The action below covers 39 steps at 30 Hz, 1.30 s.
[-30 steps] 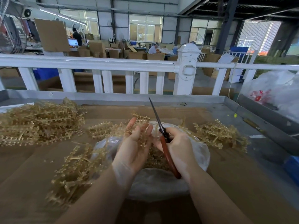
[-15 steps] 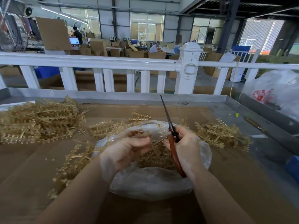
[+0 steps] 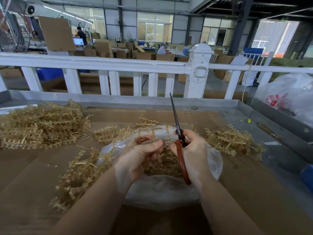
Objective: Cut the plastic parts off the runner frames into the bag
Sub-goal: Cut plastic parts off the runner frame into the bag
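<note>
Scissors (image 3: 177, 133), blades closed and pointing up, sit clenched in the right hand (image 3: 191, 150) while the left hand (image 3: 140, 153) pinches a runner frame (image 3: 157, 134) over the bag (image 3: 169, 192); next, probably, lining up another snip.

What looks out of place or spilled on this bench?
Nothing stands out. Runner frames lie in loose heaps around the bag; a small yellow bit sits alone on the grey tray.

— What colours are showing up?
— Translucent golden-tan plastic runner frames (image 3: 42, 126) are glowing beside a milky clear plastic bag (image 3: 162, 192).
— And the tool?
— Reddish-brown-handled dark-bladed scissors (image 3: 180, 150) are standing out against brown cardboard (image 3: 25, 167).
</note>
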{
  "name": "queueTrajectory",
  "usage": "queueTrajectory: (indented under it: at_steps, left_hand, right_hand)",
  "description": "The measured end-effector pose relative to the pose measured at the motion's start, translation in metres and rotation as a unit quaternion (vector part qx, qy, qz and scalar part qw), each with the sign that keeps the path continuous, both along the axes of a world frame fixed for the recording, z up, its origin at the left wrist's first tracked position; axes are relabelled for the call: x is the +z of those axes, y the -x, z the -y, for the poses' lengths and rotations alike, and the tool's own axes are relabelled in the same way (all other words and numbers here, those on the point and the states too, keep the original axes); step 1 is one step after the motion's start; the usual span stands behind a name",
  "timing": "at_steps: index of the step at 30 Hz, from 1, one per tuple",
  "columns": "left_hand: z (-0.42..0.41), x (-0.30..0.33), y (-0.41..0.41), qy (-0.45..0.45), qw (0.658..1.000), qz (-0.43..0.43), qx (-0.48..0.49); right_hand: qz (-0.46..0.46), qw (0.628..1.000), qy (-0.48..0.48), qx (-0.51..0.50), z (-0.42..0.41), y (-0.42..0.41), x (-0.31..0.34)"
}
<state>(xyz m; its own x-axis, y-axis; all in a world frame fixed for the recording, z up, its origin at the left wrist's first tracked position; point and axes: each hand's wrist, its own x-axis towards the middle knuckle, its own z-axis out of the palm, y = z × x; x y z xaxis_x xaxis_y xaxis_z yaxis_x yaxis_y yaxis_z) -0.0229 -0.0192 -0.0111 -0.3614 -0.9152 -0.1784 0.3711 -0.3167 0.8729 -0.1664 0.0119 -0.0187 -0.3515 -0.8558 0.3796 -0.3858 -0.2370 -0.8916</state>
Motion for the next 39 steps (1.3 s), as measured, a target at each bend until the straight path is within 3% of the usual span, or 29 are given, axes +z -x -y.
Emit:
queueTrajectory:
  at_steps: [6,12,22,26,33,39]
  left_hand:
    - [0.000,-0.006,0.004,-0.016,0.999,0.029,0.007]
    - [0.004,-0.013,0.007,-0.002,0.998,0.004,0.059]
    - [0.004,-0.015,0.006,-0.020,0.998,0.048,0.042]
    - [0.003,-0.017,0.006,-0.027,0.999,0.024,0.041]
    - [0.008,-0.014,0.003,-0.086,0.983,-0.029,0.162]
    - [0.013,-0.016,0.001,-0.048,0.978,-0.040,0.197]
  right_hand:
    - [-0.013,1.000,0.001,0.002,0.001,-0.005,-0.001]
    - [-0.026,1.000,0.004,0.006,0.003,-0.008,-0.006]
    - [-0.048,0.998,-0.001,0.048,0.003,-0.008,-0.006]
    - [-0.050,0.997,0.005,0.065,0.002,-0.007,-0.006]
    - [-0.172,0.985,-0.019,0.006,0.003,-0.006,-0.011]
    - [-0.274,0.960,-0.053,-0.016,-0.006,0.001,-0.022]
